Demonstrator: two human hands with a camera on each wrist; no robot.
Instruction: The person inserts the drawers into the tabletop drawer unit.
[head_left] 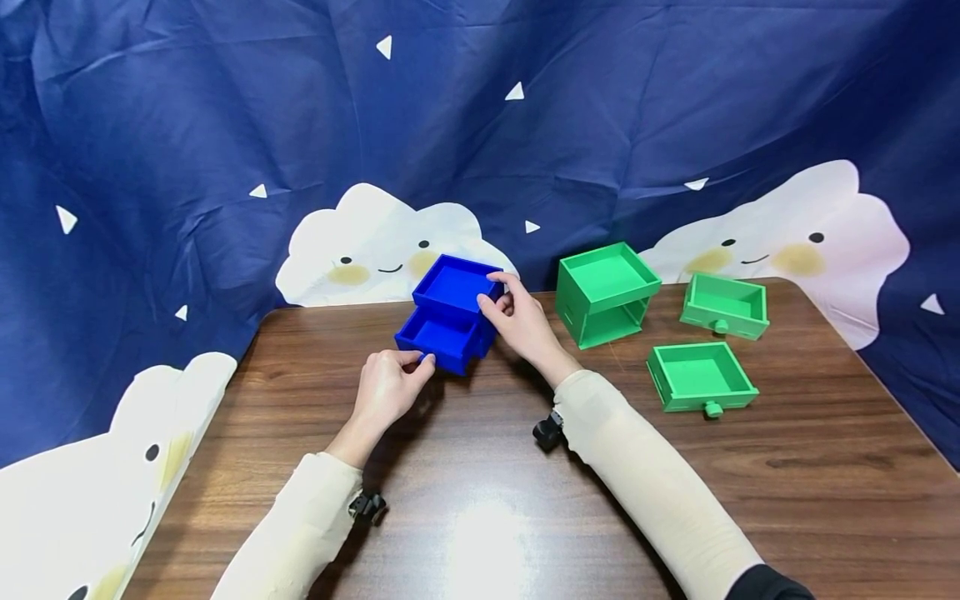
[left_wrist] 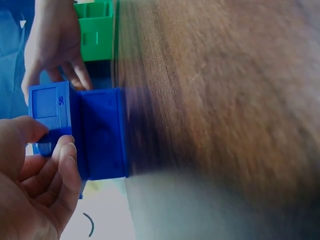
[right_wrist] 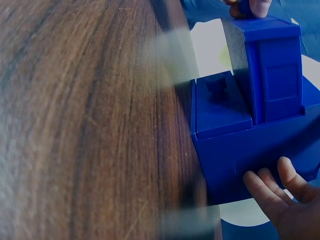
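A small blue drawer cabinet [head_left: 457,282] stands toward the back of the table, its upper drawer [head_left: 442,333] pulled out at the front. My left hand [head_left: 386,383] pinches that drawer's knob [left_wrist: 45,148] between thumb and fingers. In the right wrist view the lower drawer [right_wrist: 222,117] sits inside the cabinet, a knob on its front. With my right hand [head_left: 521,321] I hold the cabinet at its right top edge, thumb over the rim. The other fingertips [right_wrist: 256,181] lie against the side wall.
To the right of the blue cabinet stands a green cabinet [head_left: 572,312] with an open front. Two green drawers, one farther back [head_left: 701,318] and one nearer [head_left: 686,403], lie on the wooden table [head_left: 465,458]. A blue curtain [head_left: 450,125] with clouds hangs behind.
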